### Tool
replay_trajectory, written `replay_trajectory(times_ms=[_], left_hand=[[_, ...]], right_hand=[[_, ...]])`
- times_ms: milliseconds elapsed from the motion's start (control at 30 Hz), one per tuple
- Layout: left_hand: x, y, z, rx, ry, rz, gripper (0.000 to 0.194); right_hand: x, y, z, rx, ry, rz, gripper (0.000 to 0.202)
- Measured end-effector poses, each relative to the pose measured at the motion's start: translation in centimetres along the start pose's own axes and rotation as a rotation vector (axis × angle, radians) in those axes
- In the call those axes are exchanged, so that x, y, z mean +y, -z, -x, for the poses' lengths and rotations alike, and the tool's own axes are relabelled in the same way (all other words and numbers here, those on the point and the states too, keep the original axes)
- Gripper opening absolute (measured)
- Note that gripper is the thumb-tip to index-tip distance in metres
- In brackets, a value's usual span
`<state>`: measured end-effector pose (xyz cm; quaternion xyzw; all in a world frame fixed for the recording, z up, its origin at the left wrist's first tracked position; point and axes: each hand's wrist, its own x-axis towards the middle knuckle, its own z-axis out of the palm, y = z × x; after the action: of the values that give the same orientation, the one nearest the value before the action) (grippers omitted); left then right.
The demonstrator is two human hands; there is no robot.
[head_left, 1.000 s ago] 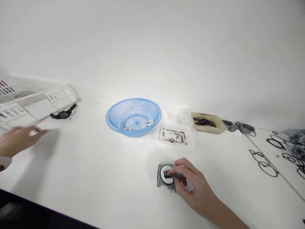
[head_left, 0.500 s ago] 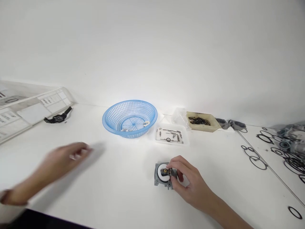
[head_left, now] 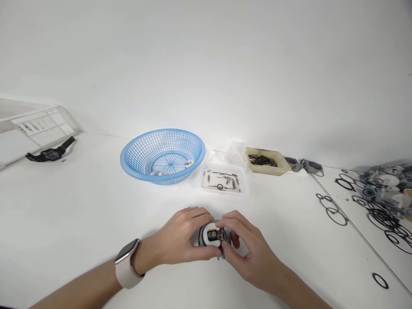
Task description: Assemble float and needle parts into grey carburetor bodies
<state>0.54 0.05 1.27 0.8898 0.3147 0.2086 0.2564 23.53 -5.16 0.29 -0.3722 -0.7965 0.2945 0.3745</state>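
Note:
A grey metal part (head_left: 211, 236) with a white ring-shaped piece and brass-coloured fittings on top sits on the white table, between my two hands. My left hand (head_left: 186, 236) wraps round its left side, with the thumb along the near edge. The fingers of my right hand (head_left: 243, 240) are pinched at its right side, by the small metal fittings. My fingers cover both sides of the part. A watch with a pale strap (head_left: 126, 266) is on my left wrist.
Behind are a blue basket (head_left: 128, 171), a clear tray (head_left: 243, 182) of small metal pieces and a yellowish tray (head_left: 285, 165) of black rings. A black watch (head_left: 49, 154) lies left. Loose black rings (head_left: 336, 216) and metal parts (head_left: 386, 180) lie right.
My left hand has come in from the left and taken hold of the grey metal part. My right hand remains at its right side. The view has shifted slightly to the right.

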Motion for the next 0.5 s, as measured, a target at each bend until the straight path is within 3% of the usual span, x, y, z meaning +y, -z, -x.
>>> replay_trajectory(times_ms=[167, 500], left_hand=[[-0.6, -0.92, 0.74, 0.039, -0.099, -0.079, 0.067], [-0.73, -0.58, 0.74, -0.024, -0.03, -0.074, 0.062]], right_hand=[[-0.21, 0.05, 0.2, -0.009, -0.026, -0.01, 0.04], [-0.45, 0.4, 0.42, -0.012, -0.056, -0.032, 0.04]])
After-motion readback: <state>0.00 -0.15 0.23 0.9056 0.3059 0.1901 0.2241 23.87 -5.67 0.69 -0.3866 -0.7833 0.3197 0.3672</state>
